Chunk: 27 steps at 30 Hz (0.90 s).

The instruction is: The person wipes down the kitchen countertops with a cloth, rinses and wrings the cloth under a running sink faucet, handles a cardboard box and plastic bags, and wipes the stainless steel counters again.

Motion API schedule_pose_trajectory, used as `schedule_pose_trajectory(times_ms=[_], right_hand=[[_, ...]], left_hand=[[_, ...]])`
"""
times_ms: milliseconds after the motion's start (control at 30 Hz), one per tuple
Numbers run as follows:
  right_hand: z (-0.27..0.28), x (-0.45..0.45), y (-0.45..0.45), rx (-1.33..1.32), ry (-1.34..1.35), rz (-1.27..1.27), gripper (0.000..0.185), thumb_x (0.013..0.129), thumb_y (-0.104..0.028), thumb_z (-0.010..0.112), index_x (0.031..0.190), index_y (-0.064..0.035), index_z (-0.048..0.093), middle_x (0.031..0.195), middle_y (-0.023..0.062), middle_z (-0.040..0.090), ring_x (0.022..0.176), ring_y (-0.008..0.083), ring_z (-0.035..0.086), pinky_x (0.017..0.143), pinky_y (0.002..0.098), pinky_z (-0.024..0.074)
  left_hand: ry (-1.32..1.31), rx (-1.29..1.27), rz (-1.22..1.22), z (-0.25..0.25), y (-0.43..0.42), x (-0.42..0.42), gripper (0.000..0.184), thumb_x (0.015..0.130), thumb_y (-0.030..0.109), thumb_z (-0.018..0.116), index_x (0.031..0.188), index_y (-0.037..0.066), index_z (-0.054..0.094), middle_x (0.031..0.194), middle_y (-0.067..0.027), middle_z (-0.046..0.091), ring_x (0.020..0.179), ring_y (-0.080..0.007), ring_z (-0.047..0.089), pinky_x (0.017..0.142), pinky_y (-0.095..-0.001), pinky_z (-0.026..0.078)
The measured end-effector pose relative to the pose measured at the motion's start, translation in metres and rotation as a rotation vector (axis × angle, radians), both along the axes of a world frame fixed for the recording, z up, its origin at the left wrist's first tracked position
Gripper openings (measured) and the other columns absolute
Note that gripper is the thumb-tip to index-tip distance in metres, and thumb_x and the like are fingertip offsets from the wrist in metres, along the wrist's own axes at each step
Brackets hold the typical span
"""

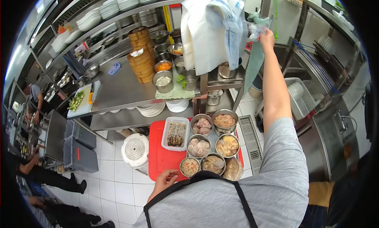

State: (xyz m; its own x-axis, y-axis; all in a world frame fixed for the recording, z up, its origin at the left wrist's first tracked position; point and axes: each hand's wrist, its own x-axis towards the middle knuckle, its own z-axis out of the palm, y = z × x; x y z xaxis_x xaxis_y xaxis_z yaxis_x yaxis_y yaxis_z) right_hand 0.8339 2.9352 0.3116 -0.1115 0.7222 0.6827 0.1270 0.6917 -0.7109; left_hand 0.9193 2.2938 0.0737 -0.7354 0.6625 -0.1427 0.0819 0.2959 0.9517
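My right hand (pixel 267 40) is stretched up and away, its fingers closed on a bunch of clear plastic (pixel 256 30). Beside it a green cloth (pixel 256 66) hangs down. My left hand (pixel 162 183) is low in front of my body, fingers loosely bent and apart, nothing seen in them. It is near the edge of a red lid or board (pixel 158 159). On that red surface are a white tub (pixel 165 134) of shrimp and several round metal containers of raw meat. The smallest container (pixel 190 167), holding a chopped mix, is nearest my left hand. A bag of brownish food (pixel 233 169) lies beside them.
White plastic bags (pixel 209 34) hang ahead. A steel counter (pixel 112 84) carries bamboo steamers (pixel 140 66), metal pots and a cutting board (pixel 87 97) with green vegetables. A white stool (pixel 135 151) and grey bins (pixel 81 153) stand left. A sink (pixel 331 137) is right. Other people work at left.
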Motion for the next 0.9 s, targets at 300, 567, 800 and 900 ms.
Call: schedule_pose_trajectory(times_ms=[300,567,800,900], right_hand=[[-0.002,-0.044,-0.024,0.298,0.037,-0.018,0.031,0.067,-0.011,0.065,0.097,-0.0078,0.056,0.084,0.0133,0.06,0.083,0.0314,0.059,0.074,0.0401,0.0464],[-0.016,-0.048,-0.046,0.333,0.046,-0.009,0.023,0.072,-0.011,0.064,0.089,-0.0026,0.052,0.096,0.015,0.053,0.087,0.0343,0.053,0.078,0.0428,0.0432],[-0.029,-0.044,-0.061,0.579,-0.141,0.42,0.032,0.083,-0.017,0.045,0.112,-0.0045,0.055,0.12,0.0146,0.051,0.109,0.0335,0.049,0.091,0.0369,0.0402],[-0.007,-0.041,-0.052,0.563,-0.445,0.465,0.037,0.085,-0.027,0.041,0.111,-0.006,0.056,0.119,0.0154,0.052,0.108,0.0331,0.049,0.091,0.0384,0.0398]], left_hand=[[0.016,-0.125,0.175,0.008,0.001,0.025,0.019,0.084,0.005,0.057,0.103,0.0,0.057,0.096,-0.0093,0.062,0.091,-0.0156,0.06,0.076,-0.0278,0.049],[-0.088,-0.173,0.138,0.012,0.013,0.033,0.02,0.084,0.006,0.058,0.104,0.001,0.057,0.096,-0.0079,0.061,0.09,-0.0148,0.059,0.074,-0.027,0.048],[0.011,-0.22,0.159,0.006,0.003,0.028,0.02,0.085,0.008,0.058,0.104,0.002,0.057,0.096,-0.0085,0.061,0.088,-0.0151,0.059,0.073,-0.0274,0.048],[0.031,-0.259,0.108,0.011,0.012,0.026,0.021,0.085,0.009,0.058,0.104,0.002,0.057,0.096,-0.0093,0.062,0.087,-0.016,0.06,0.072,-0.028,0.048]])
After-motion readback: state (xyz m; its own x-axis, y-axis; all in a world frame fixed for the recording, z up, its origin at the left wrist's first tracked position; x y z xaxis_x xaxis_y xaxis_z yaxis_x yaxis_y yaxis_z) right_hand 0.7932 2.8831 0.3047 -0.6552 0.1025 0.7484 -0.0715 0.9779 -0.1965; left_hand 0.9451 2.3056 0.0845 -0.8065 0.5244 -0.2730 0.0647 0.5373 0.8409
